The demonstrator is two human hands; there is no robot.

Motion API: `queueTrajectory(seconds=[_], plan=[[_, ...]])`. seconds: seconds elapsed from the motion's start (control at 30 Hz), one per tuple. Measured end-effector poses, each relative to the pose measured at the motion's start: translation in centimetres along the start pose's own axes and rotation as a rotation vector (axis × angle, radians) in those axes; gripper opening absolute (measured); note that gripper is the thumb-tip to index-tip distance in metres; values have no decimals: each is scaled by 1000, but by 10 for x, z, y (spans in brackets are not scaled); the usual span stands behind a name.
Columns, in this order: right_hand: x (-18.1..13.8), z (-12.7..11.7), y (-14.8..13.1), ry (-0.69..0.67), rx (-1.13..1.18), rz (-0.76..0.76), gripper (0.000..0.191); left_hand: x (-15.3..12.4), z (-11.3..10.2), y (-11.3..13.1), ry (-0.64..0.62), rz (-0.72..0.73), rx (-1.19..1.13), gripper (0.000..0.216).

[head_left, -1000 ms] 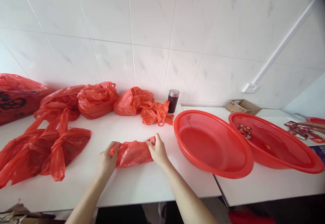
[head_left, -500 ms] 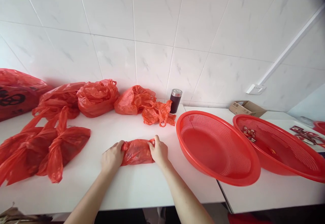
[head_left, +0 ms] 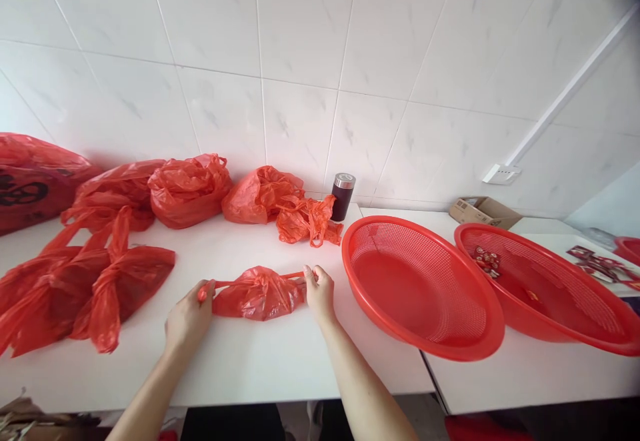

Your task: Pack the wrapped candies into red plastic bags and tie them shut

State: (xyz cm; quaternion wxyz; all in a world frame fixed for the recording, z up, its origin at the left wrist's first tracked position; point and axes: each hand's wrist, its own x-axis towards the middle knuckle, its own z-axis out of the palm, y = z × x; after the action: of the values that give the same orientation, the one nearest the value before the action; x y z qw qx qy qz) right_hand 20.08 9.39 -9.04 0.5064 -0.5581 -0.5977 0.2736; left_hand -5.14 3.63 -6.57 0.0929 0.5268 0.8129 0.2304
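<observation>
A small red plastic bag (head_left: 260,296) lies on the white table (head_left: 250,367) between my two hands. My left hand (head_left: 189,314) is closed on one end of it, with a twist of red plastic poking out above the fingers. At the other end, my right hand (head_left: 320,291) pinches a thin stretched strand of the same bag. The bag's middle is gathered and bulges upward; its contents cannot be made out through the plastic.
Several tied red bags (head_left: 120,281) lie to the left, and more crumpled red bags (head_left: 190,191) line the tiled wall. A dark tumbler (head_left: 343,199) stands behind. To the right are a red basket (head_left: 420,294), another red basket (head_left: 560,294) with small items inside, and a cardboard box (head_left: 485,212).
My left hand has moved left and slightly toward me, drawing the bag's ends apart into taut strands. The bag's middle has bunched up. My right hand has shifted slightly right.
</observation>
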Motion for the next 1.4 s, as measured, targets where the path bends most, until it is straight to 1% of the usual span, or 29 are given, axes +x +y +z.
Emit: queueTrajectory(seconds=[0.07,0.17,0.23,0.3,0.33,0.37,0.4,0.43,0.47,0.5,0.53,0.57,0.6,0.63,0.67,0.7,0.73,0.8,0.9,1.0,1.1,1.17,1.2,1.27,1.3,1.33,1.37,1.4], plan=[[0,2,2,3,58,12,43,-6,-3,-10,13,-32,-50,41],[0,3,5,-8,139,26,42,-9,-4,-20,11,-40,-110,44],[1,4,7,-20,190,33,43,-8,-8,-22,-2,-39,-134,43],[1,4,7,-41,244,40,43,-6,-17,-18,-2,-36,-146,36],[2,4,7,-54,272,43,43,-5,-22,-13,27,-33,-141,33],[2,4,7,-68,301,46,43,-6,-27,-6,94,-17,-124,34],[2,4,6,-83,330,50,42,-7,-31,4,189,25,-101,38],[2,4,5,-98,359,54,42,-8,-34,14,290,100,-80,40],[2,4,4,-113,387,58,41,-10,-34,26,368,207,-62,41],[1,3,2,-128,414,62,40,-12,-32,37,392,331,-48,40],[1,2,0,-138,438,66,40,-13,-28,47,342,439,-45,38],[0,1,-1,-145,459,70,39,-14,-22,56,229,506,-50,36],[0,0,-2,-146,475,75,38,-14,-16,63,101,527,-52,33],[0,-1,-3,-141,487,81,37,-13,-11,67,-7,513,-52,28],[1,-2,-4,-131,496,89,35,-12,-8,69,-79,479,-56,24],[1,-3,-4,-119,501,97,33,-10,-8,68,-111,442,-67,21],[1,-3,-4,-107,504,106,32,-8,-10,66,-106,406,-84,21],[2,-4,-4,-91,505,121,30,-4,-23,58,-26,305,-130,28],[1,-5,-4,-96,496,127,28,2,-51,40,134,99,-176,39],[1,-4,-3,-110,483,127,24,11,-73,23,233,-44,-164,42],[1,-4,-2,-109,476,133,19,22,-84,10,299,-142,-143,45],[1,-3,-2,-107,474,134,17,26,-89,6,314,-194,-92,51],[2,-3,-1,-107,473,133,16,27,-90,6,340,-216,-48,55],[2,-3,-2,-109,469,127,15,25,-91,9,446,-227,44,59],[2,-3,-2,-112,466,123,15,23,-88,12,500,-198,78,57],[1,-3,-2,-116,462,119,15,20,-84,16,528,-138,97,54],[1,-3,-2,-120,459,116,15,16,-77,19,515,-53,96,50],[0,-3,-2,-125,455,113,15,13,-68,23,463,41,92,45]])
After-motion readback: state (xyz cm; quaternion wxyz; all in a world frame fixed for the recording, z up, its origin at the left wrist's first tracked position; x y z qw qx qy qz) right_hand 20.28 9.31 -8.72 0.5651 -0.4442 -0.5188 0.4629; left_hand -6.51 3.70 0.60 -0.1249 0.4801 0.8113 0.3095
